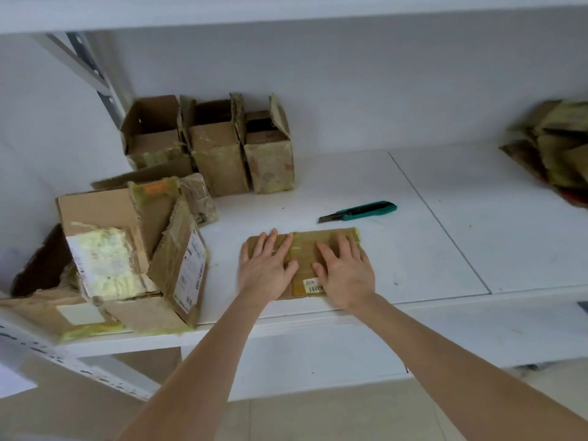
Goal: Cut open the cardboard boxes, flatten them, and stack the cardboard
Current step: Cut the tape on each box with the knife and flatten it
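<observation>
Left hand point(265, 268), right hand point(345, 278): my fingers straight, palms pressing flattened box point(304, 249) onto shelf point(429, 249) near its front edge. Step: flattening. Next, likely: carry to cardboard stack point(553, 154), far right. Utility knife point(358, 212) just behind; uncut boxes point(210, 148) left.

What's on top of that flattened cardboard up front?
The left hand and right hand lie flat on the cardboard. A barcode label shows; anything under the palms is hidden.
</observation>
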The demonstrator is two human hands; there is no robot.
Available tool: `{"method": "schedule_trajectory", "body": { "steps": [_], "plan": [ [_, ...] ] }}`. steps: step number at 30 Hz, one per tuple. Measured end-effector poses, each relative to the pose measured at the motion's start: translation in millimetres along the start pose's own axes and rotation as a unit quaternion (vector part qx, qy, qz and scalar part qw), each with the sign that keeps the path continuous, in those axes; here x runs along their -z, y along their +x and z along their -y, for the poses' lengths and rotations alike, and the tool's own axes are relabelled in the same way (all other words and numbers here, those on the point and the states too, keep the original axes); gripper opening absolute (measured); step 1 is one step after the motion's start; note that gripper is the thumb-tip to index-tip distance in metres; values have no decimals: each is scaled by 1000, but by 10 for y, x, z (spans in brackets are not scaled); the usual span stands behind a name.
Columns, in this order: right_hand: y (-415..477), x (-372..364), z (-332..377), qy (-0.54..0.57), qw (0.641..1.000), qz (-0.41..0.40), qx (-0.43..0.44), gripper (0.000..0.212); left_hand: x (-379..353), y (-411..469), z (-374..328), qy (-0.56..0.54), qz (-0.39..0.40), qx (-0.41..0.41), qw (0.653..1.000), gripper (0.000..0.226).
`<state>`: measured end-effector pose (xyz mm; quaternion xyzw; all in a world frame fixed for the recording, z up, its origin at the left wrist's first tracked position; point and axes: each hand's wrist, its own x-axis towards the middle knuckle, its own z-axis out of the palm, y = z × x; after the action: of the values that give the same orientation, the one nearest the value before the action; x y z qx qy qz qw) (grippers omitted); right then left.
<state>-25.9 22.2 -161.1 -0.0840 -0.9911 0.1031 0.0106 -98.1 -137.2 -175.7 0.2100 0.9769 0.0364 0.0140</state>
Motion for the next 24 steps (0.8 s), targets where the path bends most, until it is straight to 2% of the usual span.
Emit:
{"method": "schedule_trajectory", "body": {
  "steps": [3,5,7,9,10,13,16,18,21,24],
  "plan": [
    [-117,170,-142,76,990,-21,-113,66,40,-45,-75,-47,-27,38,998,62],
    [-108,312,-228,209,964,-12,-167,75,111,-56,-192,-104,-45,93,989,63],
    [-66,432,-305,390,896,-9,-213,80,214,-65,-323,-167,-69,139,974,66],
    [-48,564,-412,511,828,-18,-232,66,334,-56,-467,-225,-106,158,955,67],
    [-48,632,-503,540,808,-32,-233,58,394,-37,-559,-244,-130,160,948,68],
    [-76,887,-921,594,766,-89,-229,52,558,54,-994,-292,-196,153,924,73],
    [-155,1174,-1549,618,739,-151,-222,51,642,184,-1666,-325,-220,130,911,75],
    [-254,1323,-2062,625,725,-181,-224,50,622,275,-2189,-385,-201,135,890,74],
    [-453,1507,-2918,632,712,-197,-234,47,543,413,-3018,-496,-145,168,839,75],
    [-585,1692,-3679,627,708,-218,-240,46,473,511,-3751,-528,-95,195,821,70]
  ]
}}
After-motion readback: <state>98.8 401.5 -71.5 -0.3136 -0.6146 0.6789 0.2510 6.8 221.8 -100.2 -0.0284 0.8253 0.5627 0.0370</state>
